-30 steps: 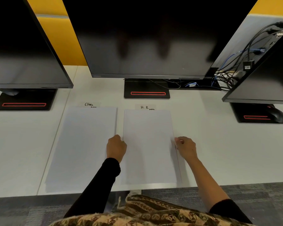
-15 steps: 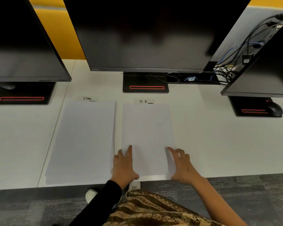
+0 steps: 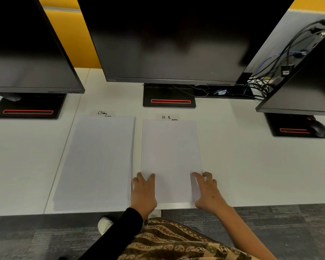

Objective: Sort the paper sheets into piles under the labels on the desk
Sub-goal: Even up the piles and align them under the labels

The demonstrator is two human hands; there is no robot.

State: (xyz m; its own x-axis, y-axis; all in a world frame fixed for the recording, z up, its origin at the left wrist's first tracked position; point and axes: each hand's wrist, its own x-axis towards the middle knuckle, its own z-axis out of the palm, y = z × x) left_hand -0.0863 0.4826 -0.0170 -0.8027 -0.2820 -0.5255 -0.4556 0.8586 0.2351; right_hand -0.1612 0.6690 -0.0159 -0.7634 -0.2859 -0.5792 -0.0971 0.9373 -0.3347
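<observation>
White sheets lie in two piles on the pale desk [image 3: 251, 166]. Furthest left, the Clinic pile [image 3: 98, 162] sits below its handwritten Clinic label [image 3: 102, 112], with its right edge slightly fanned. Neither of our hands touches it.

Just beside it, the H.R pile [image 3: 170, 152] lies below the H.R label [image 3: 167, 117]. Our left hand [image 3: 144, 192] rests flat on its near left corner, fingers straight and close together. Our right hand [image 3: 206, 190] sits at the near right corner, fingers spread and lightly bent, tips pressing the edge. Neither hand holds a sheet.

A second ago both hands were curled halfway up the sides of this pile; since then they have slid down to the near corners and opened out. We take this as squaring the stack. With no loose sheets in view, the sorting looks close to done.

Three dark monitors stand behind the piles: a left monitor [image 3: 26, 53], a centre monitor [image 3: 167, 40] and a right monitor [image 3: 308, 87]. Tangled cables [image 3: 270, 72] and a black mouse [image 3: 319, 128] lie at far right, well apart from the paper. Nothing blocks either pile.
</observation>
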